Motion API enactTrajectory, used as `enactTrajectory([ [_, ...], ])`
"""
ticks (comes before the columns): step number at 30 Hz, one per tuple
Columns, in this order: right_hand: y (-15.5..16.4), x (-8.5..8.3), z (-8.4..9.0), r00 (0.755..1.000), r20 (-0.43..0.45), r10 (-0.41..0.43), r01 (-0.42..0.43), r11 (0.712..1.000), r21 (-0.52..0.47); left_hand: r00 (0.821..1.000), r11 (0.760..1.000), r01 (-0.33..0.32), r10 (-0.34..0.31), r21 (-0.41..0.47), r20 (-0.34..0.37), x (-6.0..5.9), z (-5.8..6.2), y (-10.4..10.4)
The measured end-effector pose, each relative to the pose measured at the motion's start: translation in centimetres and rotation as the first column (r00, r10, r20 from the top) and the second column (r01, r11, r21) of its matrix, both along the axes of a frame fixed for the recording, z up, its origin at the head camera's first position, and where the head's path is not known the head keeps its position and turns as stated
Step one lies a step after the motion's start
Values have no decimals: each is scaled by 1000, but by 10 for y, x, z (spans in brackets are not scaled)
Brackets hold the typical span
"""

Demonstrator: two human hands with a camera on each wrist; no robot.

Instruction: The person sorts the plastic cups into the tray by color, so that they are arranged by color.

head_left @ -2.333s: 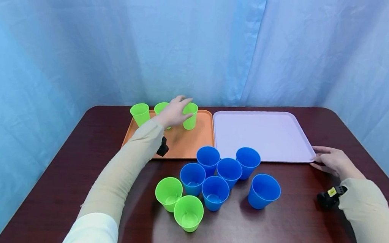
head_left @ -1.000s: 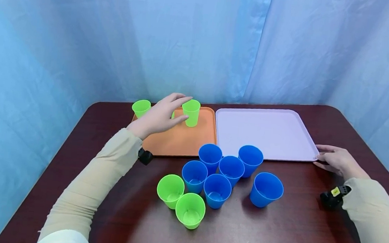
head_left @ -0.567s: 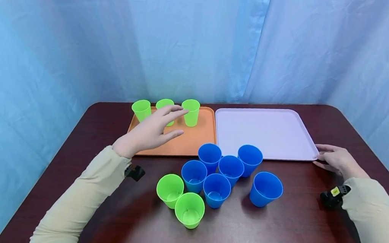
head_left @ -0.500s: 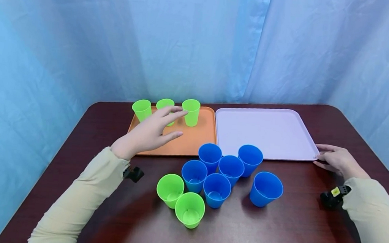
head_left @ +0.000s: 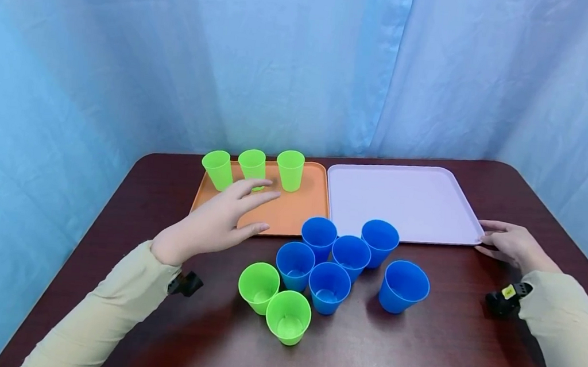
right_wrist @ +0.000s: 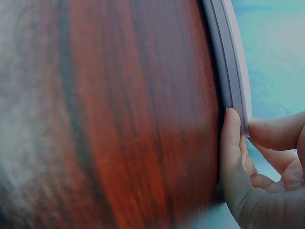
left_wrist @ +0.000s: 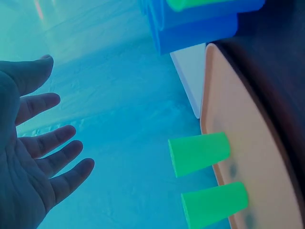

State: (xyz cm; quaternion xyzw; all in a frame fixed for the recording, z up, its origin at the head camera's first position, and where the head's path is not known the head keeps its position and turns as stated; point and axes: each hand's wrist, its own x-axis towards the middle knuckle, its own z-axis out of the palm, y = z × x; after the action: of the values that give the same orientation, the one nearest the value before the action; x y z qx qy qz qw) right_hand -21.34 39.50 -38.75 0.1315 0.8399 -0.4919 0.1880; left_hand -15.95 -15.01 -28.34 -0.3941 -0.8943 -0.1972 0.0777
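Observation:
My left hand hovers with spread, nearly straight fingers over the front left of the orange tray, holding nothing. In the left wrist view its palm is apart from the two green cups seen there. Three green cups stand along the tray's back: a left one, a middle one partly hidden by my fingers, and a right one. My right hand grips the front right corner of the pale lilac tray between thumb and finger, as the right wrist view shows on the tray's rim.
Two more green cups, one at the back and one nearer, stand before the trays. Several blue cups cluster beside them, the nearest one among them. A separate blue cup stands to their right. Blue curtains hang behind the table.
My left hand has drawn back from the right green cup on the orange tray, toward the front left, uncovering the cups there. My right hand stays at the lilac tray's corner.

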Motion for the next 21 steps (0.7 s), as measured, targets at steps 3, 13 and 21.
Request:
enactTrajectory([
  [3, 0, 1, -1, 1000, -7, 10, -10, 1000, -12, 1000, 1000, 7, -7, 4, -1, 8, -6, -3],
  [13, 0, 0, 1, 999, -18, 49, -50, 999, -14, 1000, 999, -15, 15, 32, 24, 35, -25, -17],
  [21, 0, 2, 1, 999, -17, 42, -42, 999, -13, 995, 995, 88, -89, 42, 35, 48, -40, -18],
])
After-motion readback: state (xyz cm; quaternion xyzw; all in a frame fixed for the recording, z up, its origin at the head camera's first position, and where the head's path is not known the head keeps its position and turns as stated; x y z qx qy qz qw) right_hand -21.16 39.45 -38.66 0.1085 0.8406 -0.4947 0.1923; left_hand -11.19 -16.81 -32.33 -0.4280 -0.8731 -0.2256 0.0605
